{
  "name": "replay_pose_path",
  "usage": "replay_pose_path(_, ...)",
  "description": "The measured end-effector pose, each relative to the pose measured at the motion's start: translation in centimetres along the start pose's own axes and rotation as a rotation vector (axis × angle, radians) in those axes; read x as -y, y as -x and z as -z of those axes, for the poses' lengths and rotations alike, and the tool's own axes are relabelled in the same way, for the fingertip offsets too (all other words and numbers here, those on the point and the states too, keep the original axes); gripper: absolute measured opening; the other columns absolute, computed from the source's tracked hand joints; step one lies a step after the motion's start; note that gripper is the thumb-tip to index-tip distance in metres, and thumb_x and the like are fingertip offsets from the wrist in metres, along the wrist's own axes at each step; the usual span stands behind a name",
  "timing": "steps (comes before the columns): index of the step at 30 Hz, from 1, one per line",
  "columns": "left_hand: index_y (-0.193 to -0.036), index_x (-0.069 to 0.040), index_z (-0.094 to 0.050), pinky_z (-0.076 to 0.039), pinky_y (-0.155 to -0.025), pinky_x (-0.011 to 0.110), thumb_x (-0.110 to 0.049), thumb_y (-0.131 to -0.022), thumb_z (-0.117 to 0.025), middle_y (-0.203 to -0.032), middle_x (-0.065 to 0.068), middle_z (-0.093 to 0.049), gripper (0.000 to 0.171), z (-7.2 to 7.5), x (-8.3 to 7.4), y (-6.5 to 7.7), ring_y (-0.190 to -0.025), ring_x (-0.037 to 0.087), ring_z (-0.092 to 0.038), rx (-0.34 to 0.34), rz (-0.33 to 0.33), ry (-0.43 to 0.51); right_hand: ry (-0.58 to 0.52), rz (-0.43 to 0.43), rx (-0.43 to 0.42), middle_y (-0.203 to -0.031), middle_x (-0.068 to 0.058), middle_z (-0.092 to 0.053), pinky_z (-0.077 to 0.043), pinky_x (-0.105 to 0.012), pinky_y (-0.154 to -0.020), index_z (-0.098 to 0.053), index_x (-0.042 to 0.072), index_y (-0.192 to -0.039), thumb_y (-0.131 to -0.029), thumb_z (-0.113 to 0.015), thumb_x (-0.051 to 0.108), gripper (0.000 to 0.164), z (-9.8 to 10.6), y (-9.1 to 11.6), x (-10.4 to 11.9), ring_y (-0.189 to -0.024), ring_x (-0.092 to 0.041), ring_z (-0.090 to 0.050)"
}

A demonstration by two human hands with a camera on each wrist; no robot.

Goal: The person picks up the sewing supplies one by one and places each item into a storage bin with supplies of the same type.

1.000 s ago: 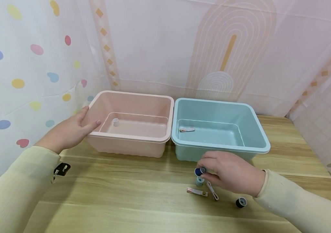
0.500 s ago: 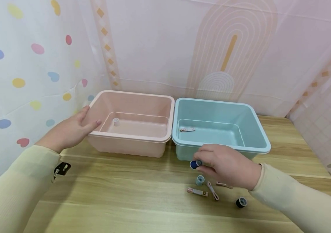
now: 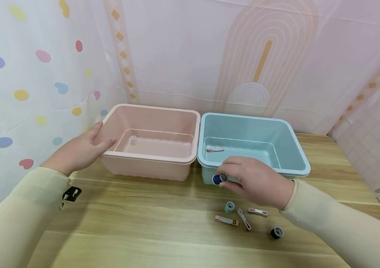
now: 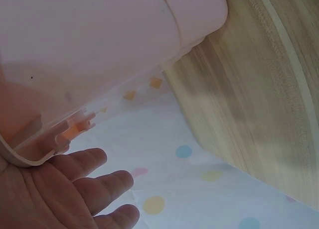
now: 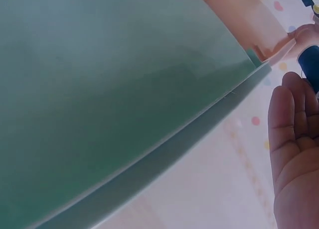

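Observation:
My right hand (image 3: 255,182) pinches a spool of dark blue thread (image 3: 218,179) between thumb and fingers, in front of the light blue bin (image 3: 253,171). In the right wrist view the blue spool (image 5: 311,67) shows at the right edge, just beyond the fingertips. My left hand (image 3: 81,150) rests at the left front corner of the pink bin (image 3: 148,158), thumb over the rim and fingers along the outside. The left wrist view shows those fingers (image 4: 107,186) extended under the rim.
On the table lie a light blue thread spool (image 3: 229,207), a black spool (image 3: 277,233), a folded printed strip (image 3: 226,220) and two small pinkish bundles, one nearer the middle (image 3: 244,219). A white spool (image 3: 133,140) sits in the pink bin, another folded strip (image 3: 215,149) in the blue one.
My right hand has lifted the blue spool up and to the left, toward the blue bin's front, uncovering a pinkish bundle on the table. The left hand has stayed put.

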State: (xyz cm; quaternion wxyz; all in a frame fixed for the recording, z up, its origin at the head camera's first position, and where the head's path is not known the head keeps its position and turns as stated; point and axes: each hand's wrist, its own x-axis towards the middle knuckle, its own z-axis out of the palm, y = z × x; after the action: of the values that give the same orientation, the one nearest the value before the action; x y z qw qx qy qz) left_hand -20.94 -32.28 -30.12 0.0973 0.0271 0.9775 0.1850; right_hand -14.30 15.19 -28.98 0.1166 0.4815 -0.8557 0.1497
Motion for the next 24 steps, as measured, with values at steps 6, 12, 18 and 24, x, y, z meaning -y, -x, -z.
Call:
replay_pose_path(6,-0.167,-0.011,0.014,-0.024,-0.114,0.081,-0.08,-0.101,-0.029,-0.172,0.032,-0.007,0.105,0.0,-0.1,0.0,-0.15,0.065,-0.021,-0.002,-0.001,0.003,0.006,-0.013,-0.012,-0.102,0.003,-0.072,-0.059,-0.026,-0.077,-0.075,0.01,-0.108,-0.092,-0.083,0.014,0.019,0.1,-0.8,0.0,-0.085,-0.005,-0.065)
replay_pose_path(12,-0.167,-0.011,0.015,-0.023,-0.114,0.081,-0.08,-0.101,-0.029,-0.173,0.03,-0.004,0.105,0.0,-0.1,0.0,-0.15,0.065,-0.02,-0.002,-0.002,0.009,0.01,-0.016,-0.016,-0.104,0.002,-0.072,-0.058,-0.027,-0.078,-0.074,0.01,-0.108,-0.092,-0.084,0.016,0.02,0.2,-1.7,0.0,-0.086,-0.008,-0.065)
replay_pose_path(18,-0.168,-0.011,0.014,-0.024,-0.114,0.082,-0.082,-0.1,-0.028,-0.172,0.032,-0.007,0.106,0.0,-0.1,0.0,-0.15,0.065,-0.021,-0.003,-0.005,0.001,-0.012,-0.028,-0.019,-0.105,0.003,-0.072,-0.057,-0.026,-0.076,-0.073,0.011,-0.108,-0.094,-0.082,0.017,0.018,0.2,-2.5,0.1,-0.088,-0.009,-0.067)
replay_pose_path(24,-0.167,-0.011,0.015,-0.024,-0.114,0.082,-0.081,-0.101,-0.028,-0.173,0.031,-0.006,0.106,0.0,0.0,0.0,-0.15,0.065,-0.021,-0.005,-0.007,-0.001,-0.053,-0.035,-0.04,-0.102,0.003,-0.071,-0.056,-0.025,-0.073,-0.072,0.01,-0.11,-0.094,-0.081,0.015,0.018,0.0,-3.3,0.1,-0.081,-0.007,-0.061)
